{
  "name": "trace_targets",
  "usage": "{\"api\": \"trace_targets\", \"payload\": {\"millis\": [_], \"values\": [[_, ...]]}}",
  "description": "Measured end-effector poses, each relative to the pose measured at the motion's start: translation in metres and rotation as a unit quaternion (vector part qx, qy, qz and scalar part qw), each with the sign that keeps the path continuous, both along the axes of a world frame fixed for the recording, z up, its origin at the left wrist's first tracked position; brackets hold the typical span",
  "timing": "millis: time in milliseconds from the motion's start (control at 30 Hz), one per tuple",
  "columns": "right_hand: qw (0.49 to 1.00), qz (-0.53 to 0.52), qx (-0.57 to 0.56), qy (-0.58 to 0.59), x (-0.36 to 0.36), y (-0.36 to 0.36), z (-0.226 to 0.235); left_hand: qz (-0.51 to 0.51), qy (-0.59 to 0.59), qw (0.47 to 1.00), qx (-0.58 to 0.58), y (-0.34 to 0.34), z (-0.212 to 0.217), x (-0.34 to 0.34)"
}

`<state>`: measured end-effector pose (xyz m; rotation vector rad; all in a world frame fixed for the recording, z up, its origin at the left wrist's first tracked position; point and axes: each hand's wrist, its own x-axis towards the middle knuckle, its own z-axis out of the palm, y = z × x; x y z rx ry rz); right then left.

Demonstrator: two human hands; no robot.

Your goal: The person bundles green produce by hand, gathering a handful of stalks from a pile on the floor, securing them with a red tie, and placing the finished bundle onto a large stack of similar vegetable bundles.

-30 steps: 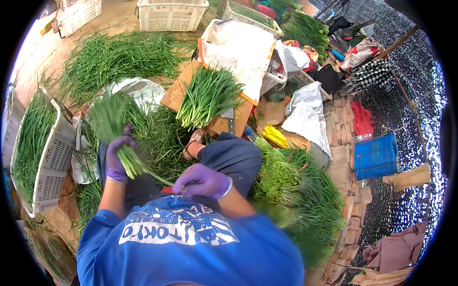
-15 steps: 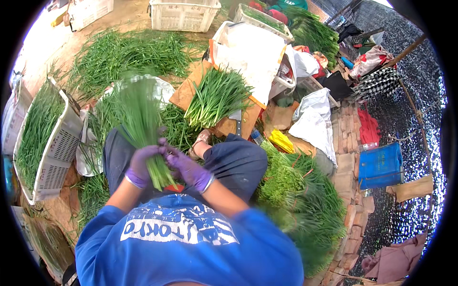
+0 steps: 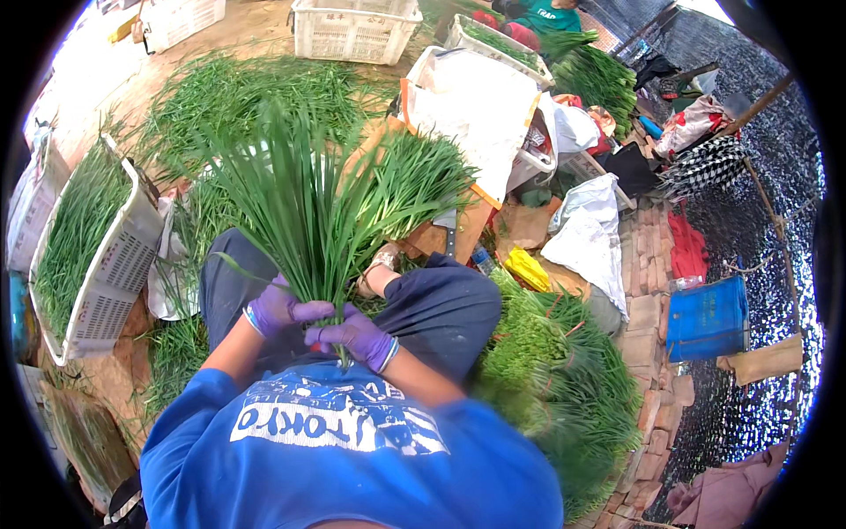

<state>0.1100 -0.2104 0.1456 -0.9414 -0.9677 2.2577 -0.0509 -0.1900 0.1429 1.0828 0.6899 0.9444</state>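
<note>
The green bunch [image 3: 308,229] is held just in front of the blue shirt [image 3: 352,480]. Its long axis runs away from the shirt: leaves [image 3: 282,176] spread forward and slightly left, stem ends [image 3: 344,355] point back. The left hand [image 3: 284,309] is closed around it; the right hand [image 3: 357,339] also grips it, nearer to the ends. Beyond lies a pile of stalks [image 3: 427,181], with a knife [image 3: 451,240] beside it; tied bundles [image 3: 568,388] lie to the right.

Gloved fingers [image 3: 314,310] around leafy bunch [image 3: 310,220], crates [image 3: 348,41]
</note>
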Motion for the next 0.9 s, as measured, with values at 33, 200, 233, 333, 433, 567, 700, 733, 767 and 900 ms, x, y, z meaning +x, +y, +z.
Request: {"api": "trace_targets", "payload": {"millis": [33, 200, 233, 333, 433, 567, 700, 733, 767, 900], "values": [[0.998, -0.022, 0.034, -0.047, 0.002, 0.000, -0.008, 0.005, 0.049, 0.996, 0.069, 0.003, 0.005, 0.001], [0.935, -0.079, 0.294, -0.185, 0.008, 0.006, -0.037, 0.127, -0.043, 0.991, -0.003, 0.027, -0.037, -0.033], [0.964, -0.090, 0.237, -0.087, 0.011, 0.008, -0.051, 0.147, -0.111, 0.983, -0.025, 0.034, -0.026, -0.033], [0.974, -0.066, 0.191, -0.105, 0.026, 0.012, -0.061, 0.125, -0.254, 0.959, -0.017, 0.044, 0.033, -0.031], [0.981, -0.045, 0.141, -0.128, 0.025, 0.020, -0.064, 0.069, -0.252, 0.964, 0.058, 0.077, 0.008, -0.080], [0.988, -0.097, 0.102, -0.068, 0.034, 0.015, -0.057, 0.093, -0.162, 0.982, 0.032, 0.089, 0.044, -0.062], [0.988, -0.084, 0.112, -0.064, 0.032, 0.018, -0.063, 0.075, -0.138, 0.987, 0.044, 0.091, 0.048, -0.080], [0.989, -0.077, 0.110, -0.063, 0.031, 0.018, -0.064, 0.086, -0.106, 0.989, 0.057, 0.091, 0.046, -0.084], [0.990, -0.073, 0.108, -0.063, 0.030, 0.018, -0.064, 0.095, -0.100, 0.989, 0.062, 0.089, 0.045, -0.087], [0.992, -0.056, 0.095, -0.063, 0.033, 0.017, -0.062, 0.125, -0.071, 0.985, 0.091, 0.085, 0.050, -0.082]]}}
